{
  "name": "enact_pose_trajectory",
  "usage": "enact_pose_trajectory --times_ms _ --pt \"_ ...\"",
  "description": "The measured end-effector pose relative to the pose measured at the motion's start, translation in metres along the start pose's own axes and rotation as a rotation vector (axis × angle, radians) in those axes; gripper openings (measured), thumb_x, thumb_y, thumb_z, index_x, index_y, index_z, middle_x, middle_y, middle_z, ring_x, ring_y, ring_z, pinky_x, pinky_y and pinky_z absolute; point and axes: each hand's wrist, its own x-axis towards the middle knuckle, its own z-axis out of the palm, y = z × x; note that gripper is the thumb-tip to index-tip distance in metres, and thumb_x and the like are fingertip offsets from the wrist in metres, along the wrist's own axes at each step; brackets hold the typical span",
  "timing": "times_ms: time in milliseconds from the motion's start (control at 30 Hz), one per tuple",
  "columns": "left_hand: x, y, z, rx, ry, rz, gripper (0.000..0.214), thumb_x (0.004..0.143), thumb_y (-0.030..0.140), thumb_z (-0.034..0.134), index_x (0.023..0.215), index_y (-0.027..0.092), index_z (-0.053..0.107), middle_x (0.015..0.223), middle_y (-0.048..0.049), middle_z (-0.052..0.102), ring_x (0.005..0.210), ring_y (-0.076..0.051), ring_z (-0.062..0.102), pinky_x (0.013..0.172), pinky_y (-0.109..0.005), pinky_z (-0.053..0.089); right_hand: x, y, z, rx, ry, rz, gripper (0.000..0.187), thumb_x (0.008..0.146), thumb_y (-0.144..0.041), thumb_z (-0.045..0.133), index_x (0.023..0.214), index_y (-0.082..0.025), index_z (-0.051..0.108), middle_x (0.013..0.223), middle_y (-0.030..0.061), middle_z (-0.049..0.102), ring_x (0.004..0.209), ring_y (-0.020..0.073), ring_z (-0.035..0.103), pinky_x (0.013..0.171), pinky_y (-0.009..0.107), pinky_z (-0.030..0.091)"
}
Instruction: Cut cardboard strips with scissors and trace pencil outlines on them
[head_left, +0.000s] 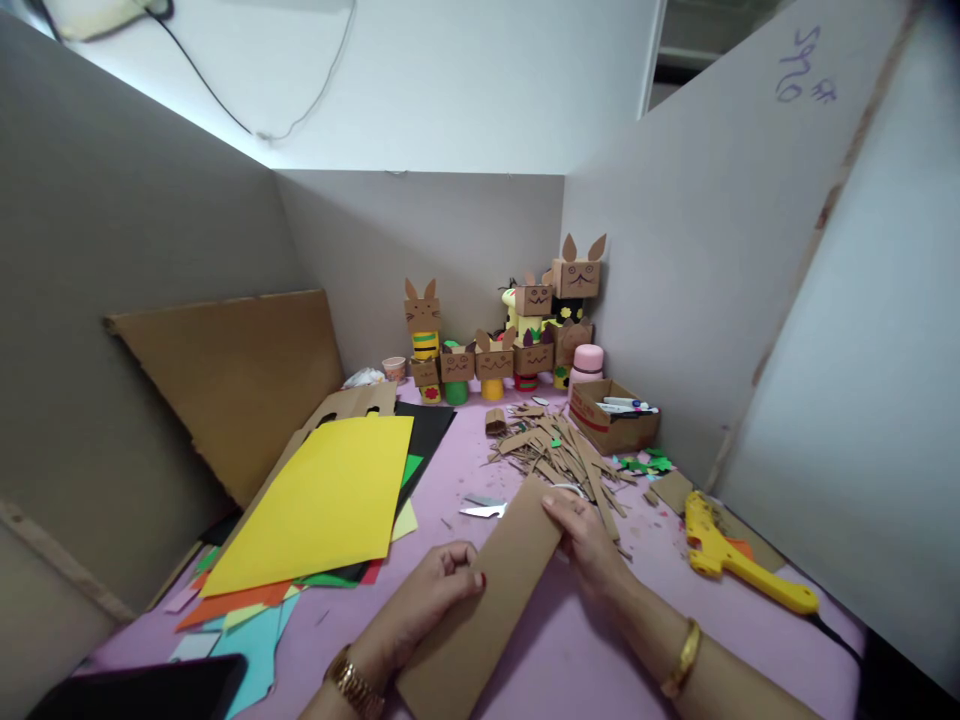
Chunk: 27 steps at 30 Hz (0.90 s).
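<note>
Several markers (624, 405) lie in the open cardboard box (630, 435) beside the pink bottle (587, 364); left hand (437, 592) and right hand (590, 542) both grip one cardboard strip (504, 590).

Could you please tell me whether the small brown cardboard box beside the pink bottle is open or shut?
Open: no lid covers the brown cardboard box, and slim white pens show at its top.
</note>
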Motion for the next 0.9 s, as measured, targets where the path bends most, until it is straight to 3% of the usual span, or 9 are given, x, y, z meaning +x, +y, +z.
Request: enact_pose_trajectory --times_ms 100,200,333,667,900 --pt "0.001 -0.001 0.000 -0.004 0.012 0.004 0.026 0.063 0.035 0.075 0.066 0.017 0.056 0.061 -0.0022 0.065 0.049 -0.013 0.057 0.046 -0.020 0.035 0.002 0.004 -0.001 -0.024 -0.047 0.014 0.035 0.063 -0.047 0.075 0.079 -0.019 0.062 0.060 -0.0026 0.064 0.051 0.0114 0.055 0.046 0.019 0.041" --pt "0.003 -0.003 0.000 -0.013 0.037 0.026 0.026 0.066 0.037 0.073 0.072 0.017 0.058 0.067 -0.0036 0.068 0.053 -0.014 0.059 0.050 -0.020 0.039 0.000 0.009 0.002 -0.083 -0.175 0.056 0.039 0.058 -0.047 0.078 0.071 -0.014 0.063 0.053 -0.0006 0.063 0.041 0.0100 0.051 0.041 0.020 0.038" --pt "0.005 -0.005 0.000 -0.017 0.046 0.040 0.026 0.067 0.035 0.073 0.072 0.016 0.057 0.070 -0.0054 0.069 0.056 -0.015 0.061 0.052 -0.021 0.041 -0.006 0.011 0.008 -0.124 -0.263 0.080 0.040 0.059 -0.050 0.076 0.069 -0.013 0.064 0.055 0.0010 0.064 0.041 0.0089 0.050 0.042 0.020 0.038" --pt "0.004 -0.005 0.004 -0.052 0.002 0.036 0.023 0.070 0.030 0.071 0.083 0.016 0.058 0.079 -0.0085 0.071 0.068 -0.018 0.066 0.060 -0.025 0.045 -0.011 0.011 0.010 -0.111 -0.256 0.089 0.040 0.061 -0.050 0.076 0.075 -0.014 0.064 0.058 -0.0001 0.064 0.046 0.0095 0.052 0.045 0.019 0.037" --pt "0.004 -0.007 0.004 -0.073 -0.021 0.013 0.023 0.068 0.024 0.072 0.081 0.017 0.055 0.074 -0.0049 0.069 0.061 -0.016 0.065 0.056 -0.023 0.044 -0.007 0.012 0.008 -0.092 -0.188 0.063 0.041 0.062 -0.052 0.075 0.071 -0.015 0.061 0.054 -0.0025 0.061 0.042 0.0081 0.048 0.042 0.019 0.033"
